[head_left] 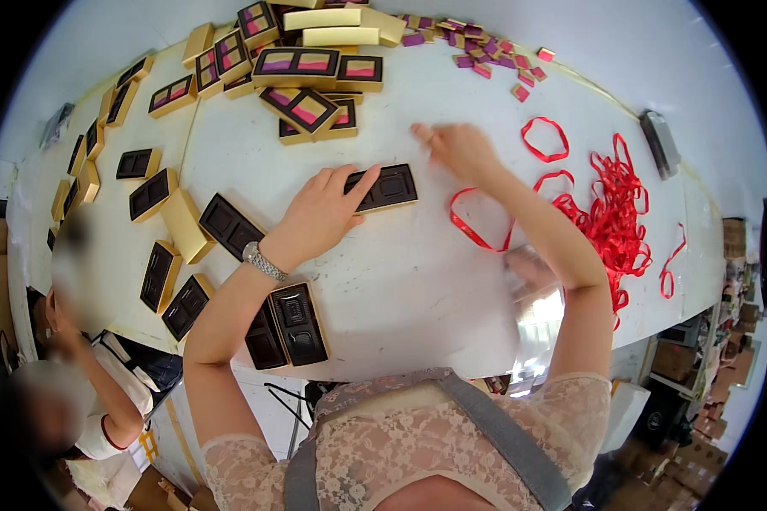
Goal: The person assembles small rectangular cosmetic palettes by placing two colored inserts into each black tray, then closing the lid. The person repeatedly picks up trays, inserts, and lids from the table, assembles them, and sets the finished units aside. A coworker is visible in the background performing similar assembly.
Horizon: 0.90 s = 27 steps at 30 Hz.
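My left hand (328, 209) lies over the left end of a small gold box with a dark brown compartment tray (395, 185), fingers closed around it. Two more such boxes (298, 324) lie by my left forearm. My right hand (458, 149) is in the air to the right of the held box, smeared by motion, so its fingers and anything in them cannot be read. A red ribbon loop (477, 234) lies under my right forearm, and a tangled heap of red ribbon loops (609, 213) is to its right.
Gold boxes holding purple and pink pieces (296, 64) are piled at the back. Small foil-wrapped squares (477, 51) are scattered at the back right. Several boxes with dark trays (152, 194) spread across the left. A dark grey object (659, 145) stands at the right. Another person (102, 409) is at the lower left.
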Tool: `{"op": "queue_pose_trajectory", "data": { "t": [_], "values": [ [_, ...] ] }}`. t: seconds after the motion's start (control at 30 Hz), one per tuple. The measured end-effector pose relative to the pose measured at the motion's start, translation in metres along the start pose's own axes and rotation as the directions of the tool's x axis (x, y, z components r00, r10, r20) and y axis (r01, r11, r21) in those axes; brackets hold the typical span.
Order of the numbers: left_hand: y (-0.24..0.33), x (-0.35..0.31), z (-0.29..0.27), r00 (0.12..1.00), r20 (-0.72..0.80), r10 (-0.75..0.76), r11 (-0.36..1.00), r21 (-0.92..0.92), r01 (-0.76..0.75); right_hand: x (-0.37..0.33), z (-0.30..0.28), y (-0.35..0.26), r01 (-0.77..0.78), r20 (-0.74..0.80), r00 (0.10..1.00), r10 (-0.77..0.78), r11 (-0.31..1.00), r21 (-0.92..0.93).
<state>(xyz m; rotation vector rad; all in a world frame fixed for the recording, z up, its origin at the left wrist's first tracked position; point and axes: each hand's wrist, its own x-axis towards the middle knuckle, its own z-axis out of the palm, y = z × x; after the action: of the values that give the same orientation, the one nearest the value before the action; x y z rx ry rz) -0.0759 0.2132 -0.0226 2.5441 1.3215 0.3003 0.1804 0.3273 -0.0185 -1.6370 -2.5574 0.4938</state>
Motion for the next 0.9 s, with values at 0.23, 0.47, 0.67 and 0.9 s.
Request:
{"op": "queue_pose_trajectory", "data": {
  "t": [0.23, 0.47, 0.67, 0.9],
  "values": [
    [0.010, 0.050, 0.013, 0.988, -0.118, 0.099, 0.995, 0.004, -0.100, 0.097, -0.008, 0.153, -0.063, -0.460, 0.849, -0.261, 0.814, -0.578],
    [0.009, 0.046, 0.014, 0.988, -0.147, 0.053, 0.997, -0.040, -0.059, 0.090, -0.015, 0.132, 0.142, -0.227, 0.951, -0.208, 0.951, -0.275],
    [0.001, 0.058, 0.020, 0.989, -0.141, -0.046, 0.946, -0.323, -0.002, 0.074, -0.037, 0.090, 0.125, -0.081, 0.991, -0.108, 0.962, 0.244],
    [-0.005, 0.062, 0.027, 0.981, -0.125, -0.151, 0.831, -0.554, 0.057, -0.001, 0.012, 0.001, 0.764, -0.421, 0.645, -0.637, 0.547, 0.343]
  ]
}}
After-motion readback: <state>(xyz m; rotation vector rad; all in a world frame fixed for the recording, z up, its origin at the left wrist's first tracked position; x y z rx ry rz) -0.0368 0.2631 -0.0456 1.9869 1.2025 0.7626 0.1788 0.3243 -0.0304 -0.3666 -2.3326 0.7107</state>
